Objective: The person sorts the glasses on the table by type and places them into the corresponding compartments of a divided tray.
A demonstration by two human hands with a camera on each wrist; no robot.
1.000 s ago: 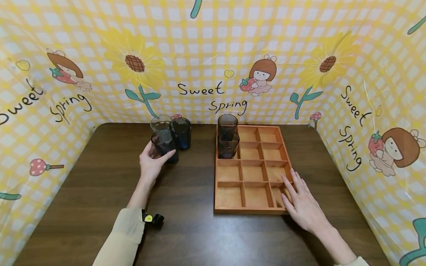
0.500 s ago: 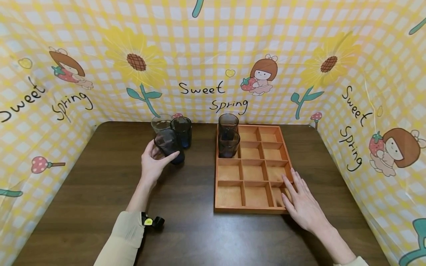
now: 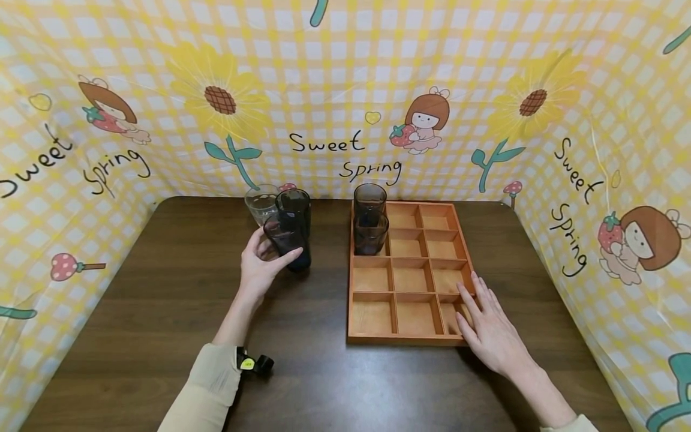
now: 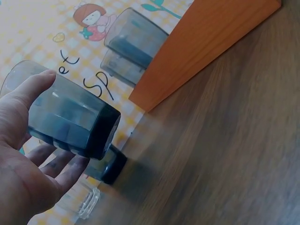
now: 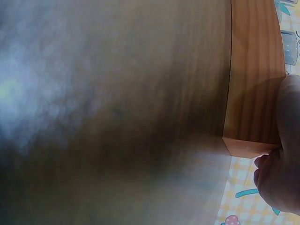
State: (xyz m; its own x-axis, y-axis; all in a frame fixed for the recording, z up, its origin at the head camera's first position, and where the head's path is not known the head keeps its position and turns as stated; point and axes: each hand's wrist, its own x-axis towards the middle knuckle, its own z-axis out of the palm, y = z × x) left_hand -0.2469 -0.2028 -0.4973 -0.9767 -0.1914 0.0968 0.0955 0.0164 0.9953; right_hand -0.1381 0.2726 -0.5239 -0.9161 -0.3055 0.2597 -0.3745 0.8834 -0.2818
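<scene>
- Shifted right since the earlier frames: the left hand (image 3: 258, 271) and the dark held glass (image 3: 286, 241), now nearer the wooden tray (image 3: 405, 341). No shift noted in the tray or the right hand (image 3: 493, 336).
- Left grip: closed round the held glass, thumb on 1 side, fingers on the other. Glass tilted, mouth to the upper left, base to the lower right; base appears raised off the table (image 3: 135, 300).
- Immediately behind: 1 upright standing glass (image 3: 294, 203), dark, now partly masked by the held glass. Contact between these 2 cannot be confirmed.
- Left of that: 1 clear glass (image 3: 261, 205).
- Right grip: nothing held; relaxed fingers rest over the tray's right wall, by its near corner.
- Tray: 12 compartments. Far glass (image 3: 369, 199) and front glass (image 3: 371, 239) occupy the 2 farthest of the left column.
- Assessment: carry judged under way, not complete; held glass remains outside the tray, 10 compartments unfilled.
</scene>
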